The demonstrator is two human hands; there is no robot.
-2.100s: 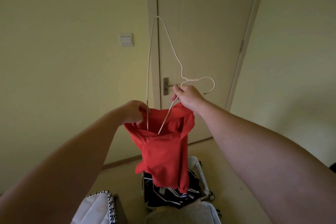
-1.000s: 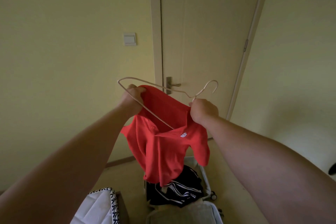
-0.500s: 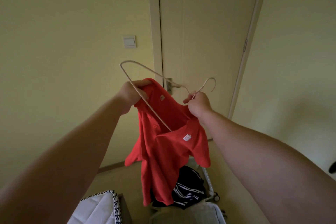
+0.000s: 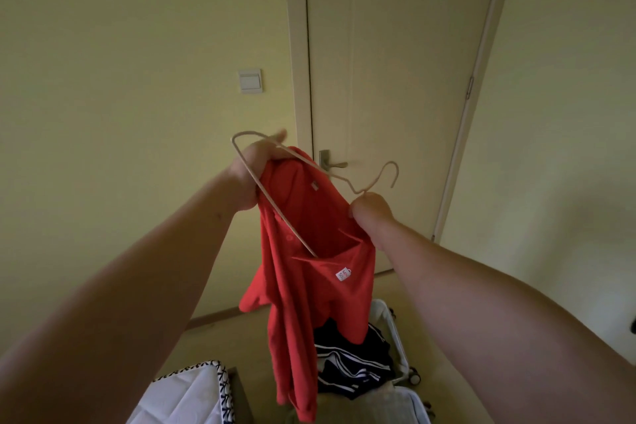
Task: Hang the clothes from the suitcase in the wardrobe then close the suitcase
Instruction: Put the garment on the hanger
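Head view — left hand (image 4: 251,175) loosened; hanger (image 4: 358,190), shirt (image 4: 309,272) lower.

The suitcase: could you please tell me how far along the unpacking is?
Done: nothing shows as hung; no wardrobe is in view. In hand: the left hand and right hand are fitting the red polo shirt onto a wire hanger. Left: dark striped clothes lie in the open suitcase, which needs closing.

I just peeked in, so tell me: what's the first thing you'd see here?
A bright red shirt jumps out, held up mid-picture and half threaded onto a thin wire hanger. Below it, an open suitcase on the floor holds dark striped clothes. Behind stands a closed pale door.
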